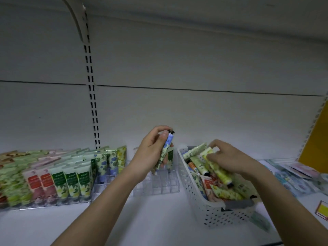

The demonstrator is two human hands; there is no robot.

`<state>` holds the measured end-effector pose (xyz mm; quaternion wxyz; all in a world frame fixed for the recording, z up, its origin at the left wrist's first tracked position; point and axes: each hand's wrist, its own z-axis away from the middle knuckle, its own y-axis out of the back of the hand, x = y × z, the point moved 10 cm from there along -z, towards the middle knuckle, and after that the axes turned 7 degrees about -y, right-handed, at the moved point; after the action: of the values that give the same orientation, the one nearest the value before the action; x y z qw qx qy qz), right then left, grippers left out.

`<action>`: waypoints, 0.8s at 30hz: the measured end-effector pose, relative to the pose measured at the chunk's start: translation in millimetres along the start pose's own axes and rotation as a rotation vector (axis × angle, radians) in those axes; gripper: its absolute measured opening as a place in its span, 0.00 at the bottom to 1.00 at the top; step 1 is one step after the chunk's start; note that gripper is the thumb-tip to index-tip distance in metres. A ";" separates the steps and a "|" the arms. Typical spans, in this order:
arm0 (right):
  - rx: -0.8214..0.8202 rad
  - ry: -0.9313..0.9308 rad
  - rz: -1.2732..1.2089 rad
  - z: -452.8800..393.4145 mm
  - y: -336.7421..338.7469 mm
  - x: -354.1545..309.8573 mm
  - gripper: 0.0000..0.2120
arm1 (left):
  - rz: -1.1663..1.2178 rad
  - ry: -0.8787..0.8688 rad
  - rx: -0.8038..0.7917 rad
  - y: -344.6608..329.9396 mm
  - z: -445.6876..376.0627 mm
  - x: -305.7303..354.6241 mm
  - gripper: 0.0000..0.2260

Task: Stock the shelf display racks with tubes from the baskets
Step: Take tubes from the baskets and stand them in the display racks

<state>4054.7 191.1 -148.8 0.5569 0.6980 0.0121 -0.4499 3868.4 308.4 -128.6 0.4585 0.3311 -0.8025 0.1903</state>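
Note:
My left hand (pixel 150 153) grips a blue-and-green floral tube (pixel 166 150) with its black cap up, held above a clear display rack (pixel 159 183) whose slots look mostly bare. My right hand (pixel 229 157) reaches into a white perforated basket (pixel 209 205) on the shelf and its fingers pinch a yellow-green tube (pixel 219 172) lying among several other tubes. A second tube (pixel 170 157) stands in the clear rack just behind my left hand.
To the left, filled racks (pixel 53 176) hold rows of green, red and floral tubes. Flat packets (pixel 292 176) lie on the shelf at the right, beside a yellow panel (pixel 317 139). A slotted upright (pixel 92 96) runs up the back wall.

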 end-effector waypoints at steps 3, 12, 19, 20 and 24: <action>-0.035 -0.052 0.262 -7.6 -7.5 17.5 0.10 | 0.014 0.083 -0.052 -12.8 0.5 -10.1 0.11; 0.175 0.361 0.204 -57.3 -14.2 -27.2 0.14 | 0.015 0.078 -0.015 -11.5 0.6 -27.5 0.15; 0.291 -0.103 0.102 -96.3 4.3 27.4 0.16 | 0.080 0.089 0.069 5.6 -5.3 -43.3 0.18; 0.253 -0.113 0.078 -98.1 -0.8 29.6 0.15 | 0.076 0.089 0.068 5.5 -6.1 -44.9 0.18; 0.161 -0.117 -0.154 -98.3 -14.8 35.3 0.11 | 0.076 0.091 0.053 0.4 -7.3 -49.6 0.18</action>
<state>4128.5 257.0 -185.3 0.4628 0.7099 -0.0033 -0.5309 3890.4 330.8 -167.6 0.4779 0.3032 -0.7876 0.2434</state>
